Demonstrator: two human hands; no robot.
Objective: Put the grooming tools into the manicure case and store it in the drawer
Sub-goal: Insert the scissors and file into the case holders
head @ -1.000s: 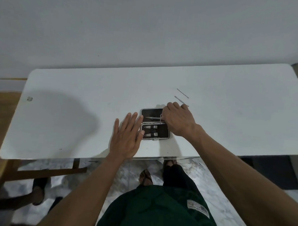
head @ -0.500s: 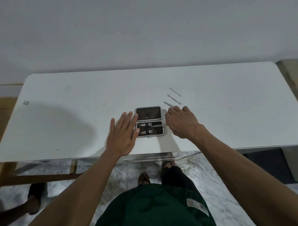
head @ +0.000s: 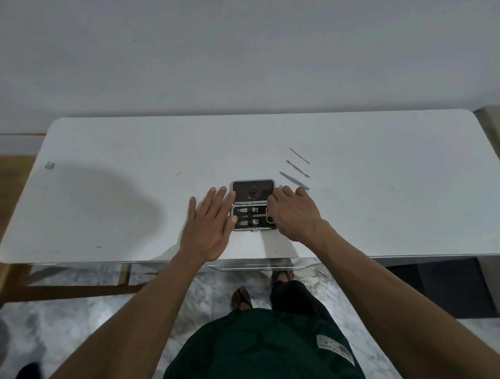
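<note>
The manicure case [head: 253,191] lies open near the front edge of the white table [head: 129,161]. Its lower half holds two nail clippers [head: 249,210] and a pair of scissors [head: 268,216] between them. My left hand [head: 210,225] lies flat on the table, its straight fingers touching the case's left edge. My right hand [head: 293,214] sits knuckles-up over the case's right edge, fingers curled down, thumb by the scissor rings. Its fingertips are hidden. Three loose metal tools lie behind it: tweezers [head: 292,179], a cuticle pusher [head: 298,169] and a thin rod [head: 300,156].
A clear drawer front [head: 257,265] shows under the table's front edge, below the case. A wall runs close behind the table. Wooden furniture [head: 1,207] stands at the left, and a dark cabinet [head: 439,283] stands under the table's right end.
My right hand left the case's upper half, went right towards the loose tools, and now sits over the case's right edge. My left hand stayed flat beside the case.
</note>
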